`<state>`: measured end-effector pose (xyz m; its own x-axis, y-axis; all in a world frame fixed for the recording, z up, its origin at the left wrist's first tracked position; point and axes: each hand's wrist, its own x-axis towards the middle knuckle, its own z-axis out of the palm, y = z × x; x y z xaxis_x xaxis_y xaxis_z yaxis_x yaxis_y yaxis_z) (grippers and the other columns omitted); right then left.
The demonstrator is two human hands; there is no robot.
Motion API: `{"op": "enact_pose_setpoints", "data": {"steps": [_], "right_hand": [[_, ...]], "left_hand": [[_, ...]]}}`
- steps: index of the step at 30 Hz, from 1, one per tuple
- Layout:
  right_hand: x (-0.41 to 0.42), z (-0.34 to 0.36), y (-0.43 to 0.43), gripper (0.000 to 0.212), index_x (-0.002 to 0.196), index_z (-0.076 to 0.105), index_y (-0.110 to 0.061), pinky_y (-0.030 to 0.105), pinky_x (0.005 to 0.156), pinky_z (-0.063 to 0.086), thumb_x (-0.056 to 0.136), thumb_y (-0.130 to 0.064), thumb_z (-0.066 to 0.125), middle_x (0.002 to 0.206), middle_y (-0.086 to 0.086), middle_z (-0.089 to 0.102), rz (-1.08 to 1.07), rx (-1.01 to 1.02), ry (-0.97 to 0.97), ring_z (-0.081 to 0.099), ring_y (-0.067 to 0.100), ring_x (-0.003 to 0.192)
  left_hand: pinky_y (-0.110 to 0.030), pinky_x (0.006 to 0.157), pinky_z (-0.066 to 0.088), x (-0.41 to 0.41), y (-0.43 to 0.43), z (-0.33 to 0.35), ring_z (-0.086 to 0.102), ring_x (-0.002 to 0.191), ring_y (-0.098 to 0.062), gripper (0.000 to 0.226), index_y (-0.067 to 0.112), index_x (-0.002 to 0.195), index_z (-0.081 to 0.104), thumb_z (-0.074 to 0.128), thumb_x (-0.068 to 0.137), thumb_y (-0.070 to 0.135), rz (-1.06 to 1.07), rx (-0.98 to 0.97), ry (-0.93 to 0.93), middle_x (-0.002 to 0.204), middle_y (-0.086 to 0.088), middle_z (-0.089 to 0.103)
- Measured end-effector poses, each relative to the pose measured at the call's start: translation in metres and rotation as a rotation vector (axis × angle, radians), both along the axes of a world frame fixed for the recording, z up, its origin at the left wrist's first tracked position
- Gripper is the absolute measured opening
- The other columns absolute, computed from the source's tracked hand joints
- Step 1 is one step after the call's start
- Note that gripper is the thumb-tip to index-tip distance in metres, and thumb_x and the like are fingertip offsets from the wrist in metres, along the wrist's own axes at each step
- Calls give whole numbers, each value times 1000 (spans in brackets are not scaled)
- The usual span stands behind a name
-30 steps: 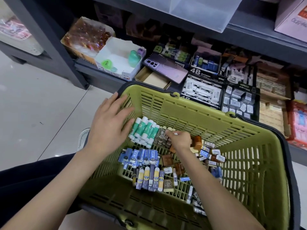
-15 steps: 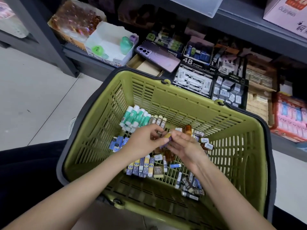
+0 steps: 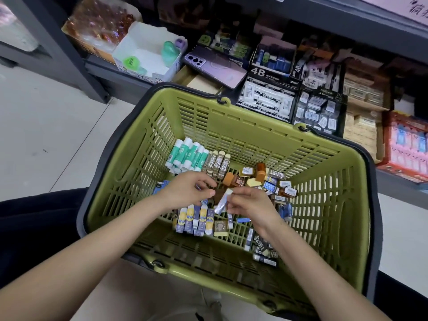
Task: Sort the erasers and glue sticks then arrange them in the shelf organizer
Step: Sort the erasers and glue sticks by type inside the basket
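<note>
eraser (image 3: pixel 222 200), white-tipped, silver-sleeved: pinched by right hand (image 3: pixel 249 205). left hand (image 3: pixel 185 188) curled, contents cannot be told. three tan 2b erasers (image 3: pixel 218 163) counted beside glue sticks (image 3: pixel 190 156).

Olive-green slotted basket (image 3: pixel 243 133); green-and-white glue sticks (image 3: pixel 187 156).

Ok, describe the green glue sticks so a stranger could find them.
Look inside the olive-green shopping basket before the shelf. In its far left corner lies a neat row of glue sticks. They alone have green-and-white bodies; the neighbouring 2B erasers are beige.
</note>
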<state>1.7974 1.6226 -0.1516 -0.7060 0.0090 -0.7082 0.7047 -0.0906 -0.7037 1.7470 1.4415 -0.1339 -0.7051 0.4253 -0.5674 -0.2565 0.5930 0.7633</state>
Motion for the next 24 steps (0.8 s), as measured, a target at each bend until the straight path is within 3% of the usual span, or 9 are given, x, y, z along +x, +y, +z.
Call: {"op": "enact_pose_setpoints", "data": {"steps": [3, 6, 11, 14, 18, 19, 21, 22, 24], "right_hand": [[6, -17, 6, 9, 89, 66, -5, 29, 67, 59, 82, 1, 65, 70, 6, 63, 270, 324, -86, 59, 14, 60], [15, -31, 4, 7, 87, 65, -7, 34, 75, 58, 82, -3, 67, 75, 5, 63, 406, 418, -160, 59, 14, 65], [10, -18, 4, 16, 97, 64, -3, 23, 67, 57, 82, -1, 67, 82, 9, 68, 105, 43, -158, 66, 15, 71], [-4, -3, 5, 26, 103, 62, 7, 25, 67, 58, 78, 1, 68, 84, 13, 70, -51, -195, -74, 69, 19, 71], [-11, -2, 6, 25, 104, 63, 5, 27, 70, 58, 79, 2, 67, 90, 15, 70, -83, -286, -42, 70, 21, 77], [-10, -7, 6, 21, 101, 65, -1, 28, 74, 58, 80, 0, 68, 94, 12, 70, -54, -202, 6, 69, 20, 82], [-8, -26, 8, 23, 105, 66, -15, 31, 92, 51, 83, -9, 69, 109, 3, 66, 168, 242, 205, 62, 16, 100], [-6, -38, 8, 30, 114, 63, -21, 32, 100, 43, 84, -18, 69, 120, -2, 61, 345, 473, 301, 55, 14, 111], [-5, -62, 8, 48, 131, 53, -29, 34, 108, 28, 85, -30, 68, 139, -7, 46, 669, 693, 429, 38, 13, 128]], "left_hand": [[-28, 91, 45, -5, -12, -6, 59, 104, -18, 24, 18, 115, 63, 61, 91, 22, -63, -171, 134, 108, -3, 63], [-26, 91, 43, -8, -16, -9, 56, 106, -16, 24, 16, 116, 63, 58, 93, 20, -45, -177, 131, 114, -4, 62], [-25, 88, 46, -3, -4, -10, 58, 101, -13, 28, 16, 116, 62, 61, 91, 27, -48, -121, 50, 111, -3, 64], [-23, 74, 56, 6, 10, -6, 67, 88, -15, 30, 14, 116, 61, 66, 87, 20, -4, 86, -137, 100, -4, 67], [-23, 67, 57, 4, 11, -2, 69, 80, -21, 20, 14, 105, 65, 67, 85, 11, 71, 173, -166, 94, -8, 69], [-22, 66, 57, 1, 8, -1, 69, 80, -20, 21, 13, 105, 65, 68, 85, 10, 109, 183, -190, 97, -9, 69], [-23, 65, 57, -8, 0, 1, 68, 82, -21, 31, 12, 113, 62, 68, 83, 12, 224, 190, -224, 103, -11, 66], [-23, 64, 56, -13, -4, 3, 69, 80, -20, 36, 11, 116, 60, 68, 81, 13, 299, 210, -235, 103, -12, 66], [-23, 61, 56, -21, -10, 6, 69, 75, -18, 41, 10, 119, 59, 68, 80, 13, 444, 281, -252, 101, -14, 68]]}}
